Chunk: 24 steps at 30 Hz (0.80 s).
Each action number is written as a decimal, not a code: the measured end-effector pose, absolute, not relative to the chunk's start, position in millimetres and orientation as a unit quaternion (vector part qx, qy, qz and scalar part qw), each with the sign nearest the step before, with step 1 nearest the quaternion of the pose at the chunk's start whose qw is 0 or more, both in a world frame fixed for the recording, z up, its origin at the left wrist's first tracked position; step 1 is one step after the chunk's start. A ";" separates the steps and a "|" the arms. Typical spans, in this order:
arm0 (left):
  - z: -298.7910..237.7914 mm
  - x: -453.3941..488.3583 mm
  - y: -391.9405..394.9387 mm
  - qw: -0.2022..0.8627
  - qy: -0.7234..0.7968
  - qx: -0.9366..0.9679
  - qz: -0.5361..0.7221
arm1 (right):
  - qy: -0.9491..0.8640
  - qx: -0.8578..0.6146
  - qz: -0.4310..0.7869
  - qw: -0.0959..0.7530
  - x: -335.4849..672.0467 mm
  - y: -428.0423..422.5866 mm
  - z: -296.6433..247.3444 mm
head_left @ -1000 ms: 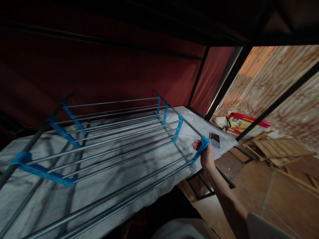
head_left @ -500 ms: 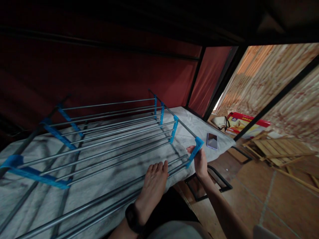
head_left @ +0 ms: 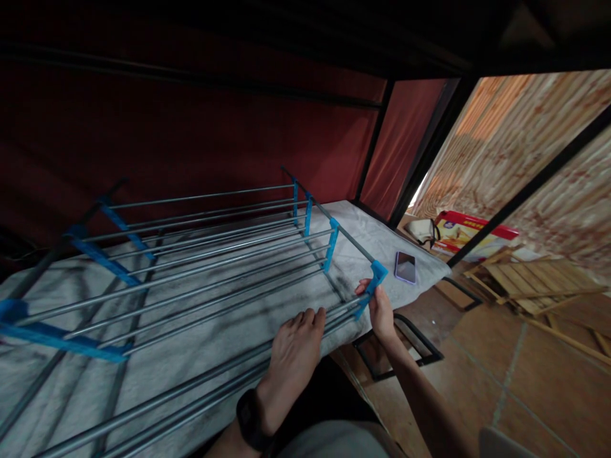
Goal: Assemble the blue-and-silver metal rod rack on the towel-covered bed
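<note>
A shoe rack of grey metal tubes (head_left: pixel 224 252) with blue plastic brackets lies on a grey cloth-covered surface. My left hand (head_left: pixel 296 343), with a black watch on the wrist, has its fingers curled over the near tubes (head_left: pixel 191 383), close to their right ends. My right hand (head_left: pixel 380 312) grips the front right bracket (head_left: pixel 378 275), thumb side and fingertips showing around it. The tube ends meet the lower part of this bracket; whether they are seated in it I cannot tell. At the far left is the matching front bracket (head_left: pixel 62 340).
A phone (head_left: pixel 405 267) lies on the grey cloth (head_left: pixel 370 232), right of the rack. Beyond are a red and yellow box (head_left: pixel 470 235) and folded wooden slats (head_left: pixel 539 283) on the tiled floor. A dark red panel (head_left: pixel 214 140) and black frame posts stand behind.
My left hand's fingers have curled further over the tubes. The near tubes sit closer to the front right bracket, which my right hand still holds. The view has shifted slightly.
</note>
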<state>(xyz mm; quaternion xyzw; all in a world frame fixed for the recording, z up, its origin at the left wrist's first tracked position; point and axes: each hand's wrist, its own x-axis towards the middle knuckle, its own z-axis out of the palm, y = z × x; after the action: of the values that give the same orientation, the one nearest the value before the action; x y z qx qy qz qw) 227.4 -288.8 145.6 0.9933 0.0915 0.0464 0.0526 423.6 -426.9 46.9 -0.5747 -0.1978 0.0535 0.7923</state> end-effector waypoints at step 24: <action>149.0 232.7 -287.9 0.095 0.116 0.988 0.045 | -0.150 -0.564 0.079 0.808 415.9 -424.8 51.8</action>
<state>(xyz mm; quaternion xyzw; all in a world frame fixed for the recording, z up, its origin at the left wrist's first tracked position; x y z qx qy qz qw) 232.7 -287.9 149.0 0.9876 0.1163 0.0446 0.0952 415.9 -424.8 51.8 -0.5637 -0.1504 0.0792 0.8083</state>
